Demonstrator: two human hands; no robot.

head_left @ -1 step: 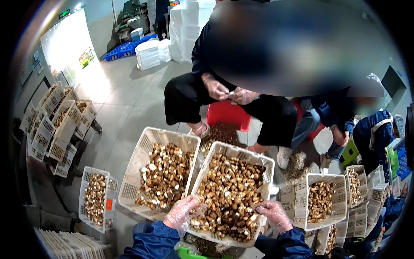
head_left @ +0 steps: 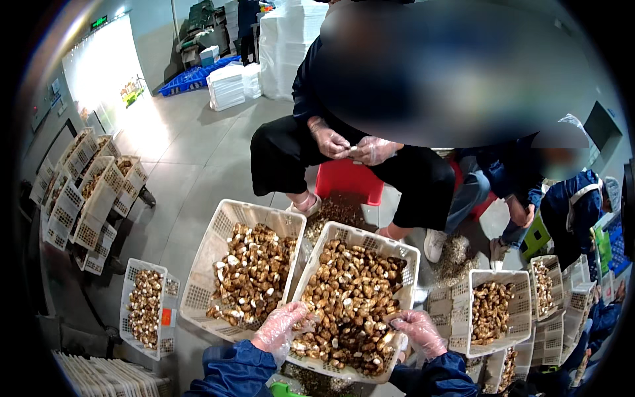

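Note:
Both my hands wear clear plastic gloves and come in over a white perforated basket [head_left: 415, 264] of brown mushrooms [head_left: 350, 291] with pale cut ends. At the basket's left wall, my left hand [head_left: 283, 324] is closed, fingertips together over the mushrooms; what they hold is hidden. By the right wall, my right hand [head_left: 422, 332] is also closed in a pinch, fingertips inside the rim. I cannot make out what is between them. A second white basket [head_left: 198, 291] with similar mushrooms [head_left: 254, 271] stands against the first on its left.
Facing me, a person's gloved hands [head_left: 354, 147] work above a red stool [head_left: 347, 184]. Trimmings [head_left: 456, 261] lie on the floor. More mushroom baskets stand left [head_left: 129, 311] and right [head_left: 522, 311], with stacked baskets [head_left: 92, 205] farther left. Something green [head_left: 286, 389] shows below my basket.
The view has shifted slightly, so the baskets sit a little lower in it. My hands keep nearly the same pose.

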